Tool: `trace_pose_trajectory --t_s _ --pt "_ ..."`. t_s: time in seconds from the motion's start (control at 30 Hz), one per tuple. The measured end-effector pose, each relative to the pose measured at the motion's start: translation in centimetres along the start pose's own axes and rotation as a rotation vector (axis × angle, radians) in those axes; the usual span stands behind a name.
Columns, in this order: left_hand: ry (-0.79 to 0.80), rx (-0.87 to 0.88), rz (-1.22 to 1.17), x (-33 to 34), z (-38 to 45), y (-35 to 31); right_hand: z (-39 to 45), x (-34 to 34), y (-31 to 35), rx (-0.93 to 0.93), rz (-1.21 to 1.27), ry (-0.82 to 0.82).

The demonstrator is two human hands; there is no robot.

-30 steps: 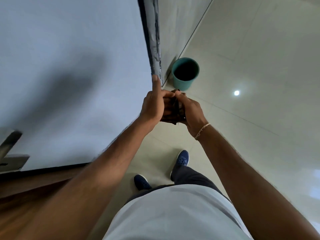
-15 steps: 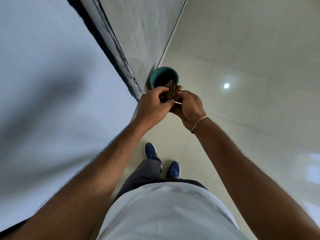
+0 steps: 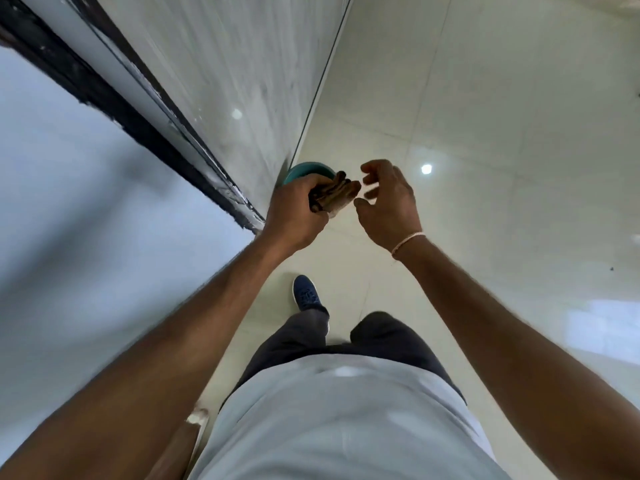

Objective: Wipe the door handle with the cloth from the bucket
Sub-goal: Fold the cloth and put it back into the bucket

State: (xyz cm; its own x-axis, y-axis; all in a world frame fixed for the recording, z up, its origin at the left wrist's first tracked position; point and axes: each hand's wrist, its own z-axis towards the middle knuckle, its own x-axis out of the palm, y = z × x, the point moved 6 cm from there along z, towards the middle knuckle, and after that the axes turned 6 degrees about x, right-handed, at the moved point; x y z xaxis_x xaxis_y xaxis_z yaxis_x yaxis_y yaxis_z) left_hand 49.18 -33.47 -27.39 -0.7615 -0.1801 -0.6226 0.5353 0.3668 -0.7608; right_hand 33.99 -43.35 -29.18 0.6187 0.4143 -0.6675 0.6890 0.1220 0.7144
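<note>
My left hand grips a bunched brown cloth, held out in front of me above the floor. My right hand hovers just to the right of the cloth with its fingers spread, not touching it. A teal bucket stands on the floor by the wall, mostly hidden behind my left hand and the cloth. The door handle is not in view.
A pale door panel fills the left side, with its dark frame edge running diagonally. A marble-look wall meets the glossy tiled floor. My blue shoe points toward the bucket.
My right hand has let go of the cloth and drawn away to the right, leaving it in my left hand alone. The view has swung further away from the door handle.
</note>
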Motion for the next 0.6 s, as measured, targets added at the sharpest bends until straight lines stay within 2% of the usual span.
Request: trace_pose_trajectory --t_s 0.13,0.27,0.33,0.43,0.5,0.6 --pt "0.079 0.034 0.016 -0.8 4.7 -0.3 3.9 0.7 1.8 -0.286 -0.292 0.068" --pt "0.127 -0.037 -0.073 0.1 8.6 1.1 8.1 1.8 2.0 -0.371 -0.433 0.106" --pt "0.091 -0.091 -0.143 0.9 10.3 2.4 10.2 2.0 1.2 -0.332 -0.412 0.129" --pt "-0.047 -0.212 -0.213 1.7 11.8 5.5 13.3 2.0 -0.9 -0.193 -0.27 0.211" --pt "-0.109 -0.352 -0.417 3.3 12.2 7.6 15.5 2.0 -2.6 -0.024 -0.081 0.273" --pt "-0.086 -0.61 -0.784 6.5 12.6 9.6 18.0 2.5 -5.3 0.25 0.247 0.381"
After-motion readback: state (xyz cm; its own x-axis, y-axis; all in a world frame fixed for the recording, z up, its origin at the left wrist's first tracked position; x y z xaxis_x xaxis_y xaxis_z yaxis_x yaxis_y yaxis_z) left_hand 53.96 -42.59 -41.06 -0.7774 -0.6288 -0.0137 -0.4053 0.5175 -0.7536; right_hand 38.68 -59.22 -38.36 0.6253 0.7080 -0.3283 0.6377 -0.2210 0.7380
